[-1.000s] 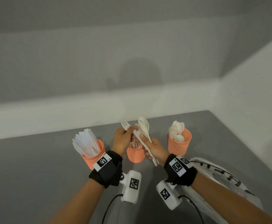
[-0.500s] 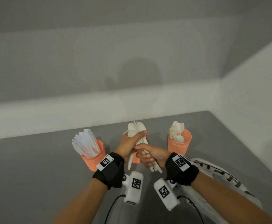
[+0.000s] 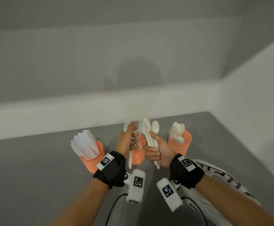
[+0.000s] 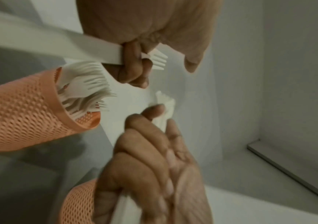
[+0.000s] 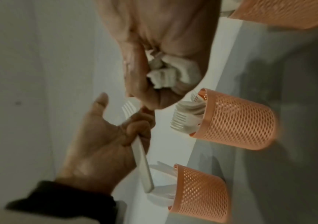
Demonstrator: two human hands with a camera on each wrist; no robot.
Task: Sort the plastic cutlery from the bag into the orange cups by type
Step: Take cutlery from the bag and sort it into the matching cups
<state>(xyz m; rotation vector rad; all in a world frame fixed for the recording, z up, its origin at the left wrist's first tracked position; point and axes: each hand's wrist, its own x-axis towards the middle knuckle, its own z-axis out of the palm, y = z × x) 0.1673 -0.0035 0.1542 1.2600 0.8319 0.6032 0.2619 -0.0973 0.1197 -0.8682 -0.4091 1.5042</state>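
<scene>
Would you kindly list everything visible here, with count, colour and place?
Orange mesh cups: three, in a row on the grey table.
Knife cup: one, leftmost, holds white knives.
Fork cup: one, middle, holds white forks.
Spoon cup: one, rightmost, holds white spoons.
Single fork: one, white, gripped upright beside the fork cup.
Mixed bunch: spoons and at least one fork, white, held between the fork cup and the spoon cup.
Bag: one, white with dark print, right of the table.
Left hand: grips the single fork.
Right hand: grips the mixed bunch.
</scene>
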